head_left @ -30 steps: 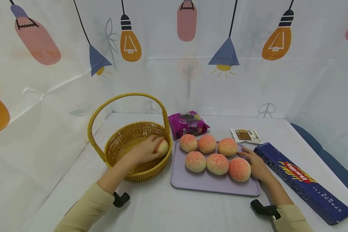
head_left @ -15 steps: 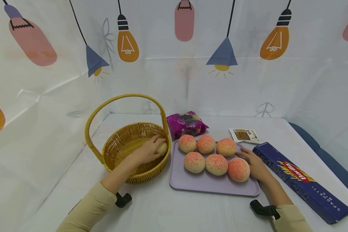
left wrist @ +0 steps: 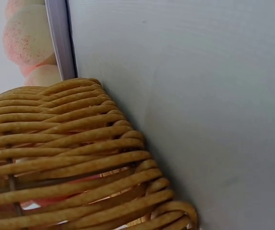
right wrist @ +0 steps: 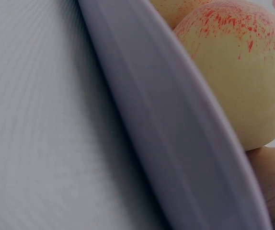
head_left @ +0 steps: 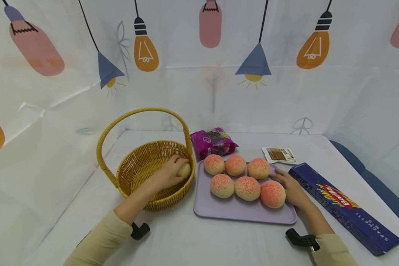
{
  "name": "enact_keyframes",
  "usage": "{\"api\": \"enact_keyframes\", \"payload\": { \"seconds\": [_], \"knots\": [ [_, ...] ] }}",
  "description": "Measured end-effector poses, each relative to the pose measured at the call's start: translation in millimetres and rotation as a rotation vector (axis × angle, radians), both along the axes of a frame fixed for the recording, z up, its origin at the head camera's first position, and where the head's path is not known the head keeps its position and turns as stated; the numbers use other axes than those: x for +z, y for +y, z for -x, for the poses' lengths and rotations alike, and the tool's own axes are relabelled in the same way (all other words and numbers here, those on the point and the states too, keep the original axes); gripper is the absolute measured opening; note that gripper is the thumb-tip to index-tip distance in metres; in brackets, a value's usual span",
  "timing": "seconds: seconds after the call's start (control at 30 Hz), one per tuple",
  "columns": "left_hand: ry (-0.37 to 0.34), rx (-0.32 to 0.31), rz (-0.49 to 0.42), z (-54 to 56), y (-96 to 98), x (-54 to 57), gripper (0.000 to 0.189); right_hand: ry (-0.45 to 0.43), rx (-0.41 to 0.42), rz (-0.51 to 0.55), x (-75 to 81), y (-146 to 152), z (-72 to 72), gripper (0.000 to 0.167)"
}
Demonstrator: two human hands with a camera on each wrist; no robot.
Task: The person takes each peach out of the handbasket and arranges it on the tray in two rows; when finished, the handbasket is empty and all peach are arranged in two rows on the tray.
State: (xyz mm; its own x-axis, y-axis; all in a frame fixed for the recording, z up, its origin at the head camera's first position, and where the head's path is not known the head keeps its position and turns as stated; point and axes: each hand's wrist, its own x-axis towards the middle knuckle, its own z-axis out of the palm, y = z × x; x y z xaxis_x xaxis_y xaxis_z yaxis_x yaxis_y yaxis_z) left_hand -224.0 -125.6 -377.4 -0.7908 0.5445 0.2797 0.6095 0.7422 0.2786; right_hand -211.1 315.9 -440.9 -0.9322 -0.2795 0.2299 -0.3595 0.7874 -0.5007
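Inside the wicker basket [head_left: 143, 162], at its right side, my left hand [head_left: 169, 173] grips a pale peach [head_left: 185, 170], its fingers covering part of the fruit. The left wrist view is mostly filled by the basket's woven wall [left wrist: 65, 143], which hides that hand. On the lilac tray [head_left: 226, 211] sit several peaches with red speckled tops in two rows. My right hand [head_left: 292, 187] rests at the tray's right edge, fingers extended beside the front right peach [head_left: 273, 194]. In the right wrist view, part of that hand shows right beneath a peach [right wrist: 243, 81].
A purple snack bag [head_left: 214, 142] lies behind the tray, beside the basket. To the back right is a small white and brown packet [head_left: 279, 155]. A long blue spaghetti box [head_left: 344, 207] lies at an angle right of my right hand. The basket's tall handle [head_left: 146, 109] arches overhead.
My left hand and its peach have settled slightly lower in the basket. My right hand stays at the tray's edge. The whole view has shifted slightly.
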Motion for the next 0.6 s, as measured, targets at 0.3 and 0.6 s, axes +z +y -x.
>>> {"api": "enact_keyframes", "payload": {
  "seconds": [0.3,0.6],
  "knots": [
    [0.092,0.062,-0.053,-7.6,-2.5,2.7,0.048,-0.009,0.002,-0.007,1.2,-1,-1.5,0.036],
    [0.267,0.031,-0.041,-10.4,1.5,10.4,0.05,0.015,0.009,-0.011,0.1,1,0.2,0.036]
  ]
}}
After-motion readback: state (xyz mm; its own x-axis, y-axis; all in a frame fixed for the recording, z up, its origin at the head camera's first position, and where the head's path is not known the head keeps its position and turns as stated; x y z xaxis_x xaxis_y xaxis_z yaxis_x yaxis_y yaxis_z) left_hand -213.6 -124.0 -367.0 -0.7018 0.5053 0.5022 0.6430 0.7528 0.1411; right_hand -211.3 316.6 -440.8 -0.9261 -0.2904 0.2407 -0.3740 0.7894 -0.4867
